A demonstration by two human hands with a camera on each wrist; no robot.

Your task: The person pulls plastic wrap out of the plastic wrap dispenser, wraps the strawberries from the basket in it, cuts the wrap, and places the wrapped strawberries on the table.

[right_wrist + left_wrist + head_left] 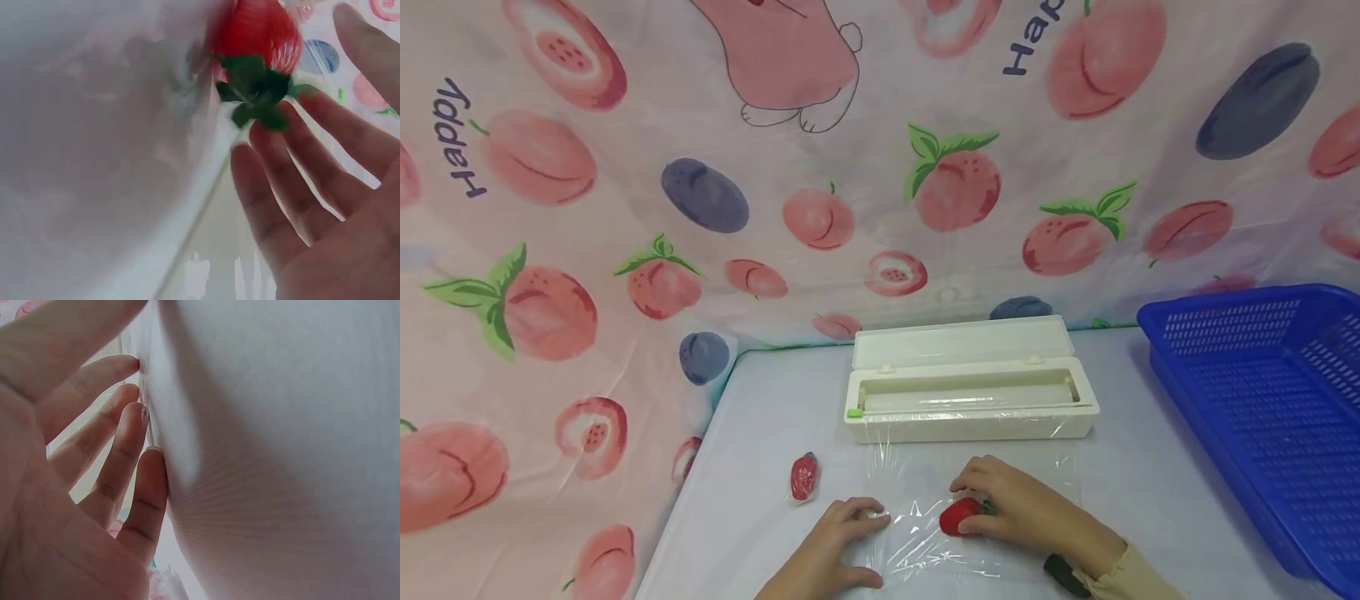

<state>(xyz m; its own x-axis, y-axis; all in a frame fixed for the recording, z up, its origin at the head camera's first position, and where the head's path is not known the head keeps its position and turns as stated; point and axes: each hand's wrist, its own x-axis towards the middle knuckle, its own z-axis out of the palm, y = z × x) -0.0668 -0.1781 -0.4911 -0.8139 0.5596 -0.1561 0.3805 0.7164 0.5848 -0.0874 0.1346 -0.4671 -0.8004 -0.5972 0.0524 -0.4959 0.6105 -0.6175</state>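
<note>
A red strawberry (957, 517) with green leaves lies on a sheet of clear cling film (917, 546) spread on the pale table (1150, 500). My right hand (1000, 504) holds it at its leafy end, between fingertips and thumb. In the right wrist view the strawberry (256, 28) sits at the tips of my fingers (275, 181). My left hand (850, 537) rests flat on the film's left edge. In the left wrist view its fingers (119, 450) lie straight against the table surface (281, 456). A second strawberry (803, 477), wrapped in film, lies to the left.
A white cling film dispenser box (970, 400) stands with its lid up behind the sheet. A blue plastic basket (1262, 392) sits at the right edge of the table. A peach-patterned cloth (625, 208) hangs behind and at the left.
</note>
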